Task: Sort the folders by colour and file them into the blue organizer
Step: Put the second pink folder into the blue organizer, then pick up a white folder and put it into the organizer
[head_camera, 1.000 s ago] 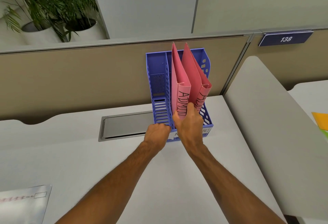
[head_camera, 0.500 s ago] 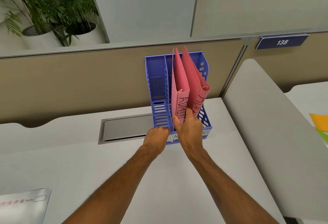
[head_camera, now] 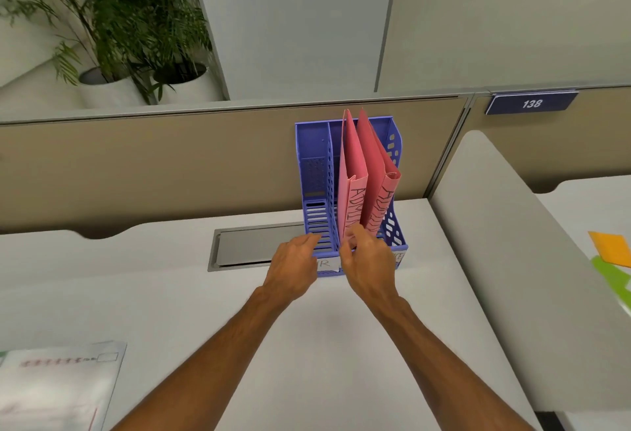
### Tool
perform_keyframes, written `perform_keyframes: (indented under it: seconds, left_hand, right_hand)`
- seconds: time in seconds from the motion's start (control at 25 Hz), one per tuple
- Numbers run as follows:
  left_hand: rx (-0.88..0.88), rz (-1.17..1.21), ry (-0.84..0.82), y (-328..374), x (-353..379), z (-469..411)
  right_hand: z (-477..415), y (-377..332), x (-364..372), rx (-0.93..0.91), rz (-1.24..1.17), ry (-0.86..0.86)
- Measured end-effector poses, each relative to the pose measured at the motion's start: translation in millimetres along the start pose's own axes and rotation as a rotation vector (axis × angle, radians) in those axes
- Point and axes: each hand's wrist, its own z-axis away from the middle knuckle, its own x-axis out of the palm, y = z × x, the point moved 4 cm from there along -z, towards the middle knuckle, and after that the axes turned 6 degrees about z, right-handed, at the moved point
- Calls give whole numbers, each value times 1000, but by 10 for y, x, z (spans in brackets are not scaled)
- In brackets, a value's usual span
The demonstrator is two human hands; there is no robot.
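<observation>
A blue organizer (head_camera: 312,157) with three slots stands at the back of the white desk, against the beige partition. Two pink folders stand in it, both with "ADMIN" handwritten on the spine: a lighter one (head_camera: 351,164) in the middle slot and a darker one (head_camera: 375,157) leaning right beside it. My right hand (head_camera: 367,260) is at the organizer's front, with thumb and index finger pinching the lower end of the lighter pink folder. My left hand (head_camera: 293,260) touches the front of the empty left slot with relaxed fingers. Paper labels on the organizer's front are mostly hidden by my hands.
An orange folder (head_camera: 611,248) and a green folder (head_camera: 611,277) lie on the neighbouring desk at far right, beyond a grey divider (head_camera: 512,260). A metal cable hatch (head_camera: 252,248) sits left of the organizer. A white envelope (head_camera: 58,386) lies at the front left.
My right hand has slid down the pink folders' spines to their lower ends, and the folders have settled deeper. My left hand has uncurled at the organizer's front left.
</observation>
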Motion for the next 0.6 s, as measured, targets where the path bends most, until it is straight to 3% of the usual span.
perform_keyframes:
  seconds: [0.2,0.6]
  left_hand:
    - [-124,83,114,-411,-363,835]
    - [-393,240,358,-1812,-1208,2926]
  right_hand:
    - [358,-294,285,-178,40,-343]
    - [1641,-1696,1059,-421,-36,-678]
